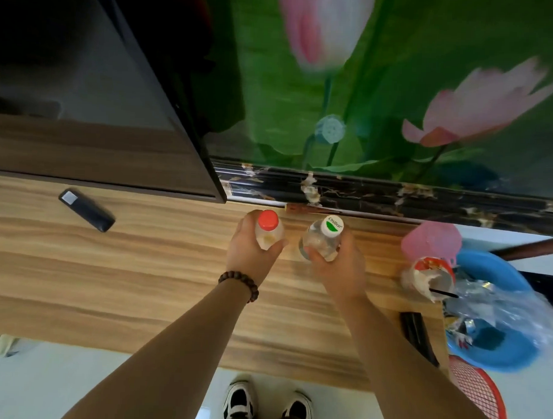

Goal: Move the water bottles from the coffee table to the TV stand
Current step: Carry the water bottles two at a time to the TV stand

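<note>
shoes (266,406) on floor | left hand (252,246) grips red-capped bottle (268,229) | right hand (339,268) grips white-capped bottle (323,236)

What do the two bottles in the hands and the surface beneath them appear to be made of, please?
Red-capped bottle: clear, glossy plastic by the look, since the contents show through; its cap is opaque.
White-capped bottle: likewise transparent, shiny plastic, with a white and green printed cap.
TV stand top: wood or wood-look laminate, matte, with long streaked grain; which one cannot be told.
</note>
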`<move>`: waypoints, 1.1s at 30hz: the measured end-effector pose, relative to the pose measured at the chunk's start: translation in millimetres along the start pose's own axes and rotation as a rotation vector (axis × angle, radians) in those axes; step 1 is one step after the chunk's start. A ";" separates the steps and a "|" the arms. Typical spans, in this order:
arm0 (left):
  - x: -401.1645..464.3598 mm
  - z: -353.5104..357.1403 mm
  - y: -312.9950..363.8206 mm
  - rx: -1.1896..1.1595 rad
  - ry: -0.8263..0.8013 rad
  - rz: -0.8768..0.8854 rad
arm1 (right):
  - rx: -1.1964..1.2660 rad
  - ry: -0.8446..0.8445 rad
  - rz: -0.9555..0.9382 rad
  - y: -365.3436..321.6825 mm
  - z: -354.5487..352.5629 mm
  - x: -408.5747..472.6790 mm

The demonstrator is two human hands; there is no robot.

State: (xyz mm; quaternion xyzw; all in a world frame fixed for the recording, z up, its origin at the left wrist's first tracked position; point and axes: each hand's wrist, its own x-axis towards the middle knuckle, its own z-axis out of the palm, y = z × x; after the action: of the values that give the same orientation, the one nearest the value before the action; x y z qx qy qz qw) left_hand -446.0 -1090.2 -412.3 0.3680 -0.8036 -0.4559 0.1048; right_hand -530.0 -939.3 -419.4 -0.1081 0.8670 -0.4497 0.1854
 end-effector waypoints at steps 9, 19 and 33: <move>30.7 31.9 -27.7 0.006 0.006 -0.022 | -0.022 -0.026 0.012 20.9 24.3 39.2; 27.7 28.8 -25.5 -0.001 -0.040 -0.038 | -0.009 -0.032 0.003 18.7 25.3 37.3; -19.3 -48.4 38.5 0.219 -0.111 -0.082 | -0.157 -0.074 -0.007 -54.4 -42.2 -20.5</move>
State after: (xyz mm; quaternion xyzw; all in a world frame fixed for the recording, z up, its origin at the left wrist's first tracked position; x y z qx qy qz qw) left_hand -427.1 -1096.6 -350.6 0.3841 -0.8374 -0.3889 0.0004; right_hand -527.9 -932.0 -348.0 -0.1419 0.8918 -0.3768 0.2065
